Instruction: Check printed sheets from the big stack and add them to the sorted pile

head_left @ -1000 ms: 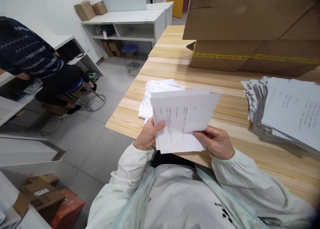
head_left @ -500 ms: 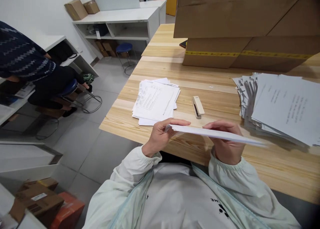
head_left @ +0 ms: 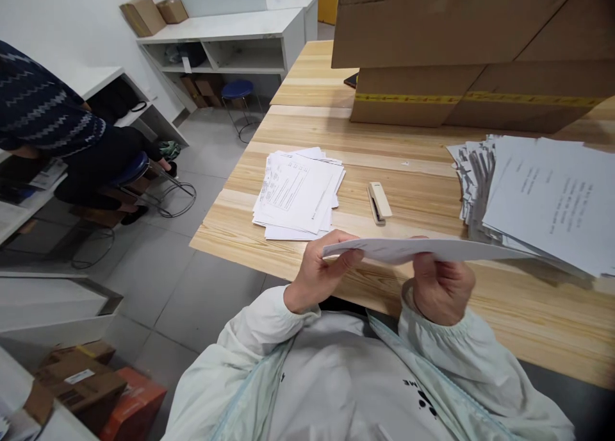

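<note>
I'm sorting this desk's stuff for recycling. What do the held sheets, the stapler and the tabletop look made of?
Sheets: thin matte white paper, printed, slightly bowed between left hand and right hand. Stapler: seemingly cream plastic with a dark underside. Tabletop: pale jointed wood planks, visible grain.

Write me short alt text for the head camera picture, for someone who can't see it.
A person in a pale jacket holds a thin sheaf of white printed sheets nearly flat between left hand and right hand, over a light wooden table. On it lie a small pile of printed pages, a beige stapler, a tall fanned paper stack and brown cardboard boxes.
</note>
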A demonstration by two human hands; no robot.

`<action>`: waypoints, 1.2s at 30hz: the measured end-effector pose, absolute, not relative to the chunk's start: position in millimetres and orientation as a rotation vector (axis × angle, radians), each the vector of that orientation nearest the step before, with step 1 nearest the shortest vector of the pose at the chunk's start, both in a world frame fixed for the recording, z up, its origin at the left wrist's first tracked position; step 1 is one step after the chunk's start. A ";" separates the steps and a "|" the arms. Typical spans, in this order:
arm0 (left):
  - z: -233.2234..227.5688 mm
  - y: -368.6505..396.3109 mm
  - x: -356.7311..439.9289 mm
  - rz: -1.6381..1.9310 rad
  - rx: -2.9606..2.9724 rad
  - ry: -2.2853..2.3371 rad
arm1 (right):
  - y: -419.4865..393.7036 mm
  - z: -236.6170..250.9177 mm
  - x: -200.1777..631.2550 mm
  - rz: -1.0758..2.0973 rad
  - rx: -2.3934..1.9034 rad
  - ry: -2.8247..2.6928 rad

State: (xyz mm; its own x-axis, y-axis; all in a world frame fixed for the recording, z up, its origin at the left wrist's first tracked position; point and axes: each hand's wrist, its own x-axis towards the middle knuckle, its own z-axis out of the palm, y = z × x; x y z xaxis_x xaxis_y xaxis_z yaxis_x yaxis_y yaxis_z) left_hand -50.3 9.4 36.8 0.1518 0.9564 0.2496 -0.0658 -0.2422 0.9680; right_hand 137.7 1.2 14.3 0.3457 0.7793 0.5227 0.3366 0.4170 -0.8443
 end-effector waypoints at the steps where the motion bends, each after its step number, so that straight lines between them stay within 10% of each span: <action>1: 37.1 5.1 -46.4 1.288 1.388 0.936 | -4.8 19.4 143.8 0.309 -1.273 -1.218; 11: 3.5 -21.9 -16.1 0.798 1.284 1.072 | -24.0 4.5 243.9 1.115 -1.856 -1.433; 23: 9.2 40.5 8.2 0.615 0.814 1.062 | 25.6 -15.9 252.4 0.751 -1.938 -1.629; 28: 11.5 48.5 8.5 0.617 0.808 1.105 | 15.7 29.2 269.0 0.060 -2.048 -1.932; 36: 10.8 53.2 11.9 0.608 0.799 1.103 | 91.9 98.3 202.5 -0.050 -1.290 -2.245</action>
State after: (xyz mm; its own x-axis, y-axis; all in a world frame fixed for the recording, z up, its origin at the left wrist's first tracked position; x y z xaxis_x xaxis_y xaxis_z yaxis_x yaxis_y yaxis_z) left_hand 11.9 53.2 10.8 0.3436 0.7711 -0.5360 -0.0414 0.5826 0.8117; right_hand 202.5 91.9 98.3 -0.3922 0.7893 0.4725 0.8097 0.5400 -0.2300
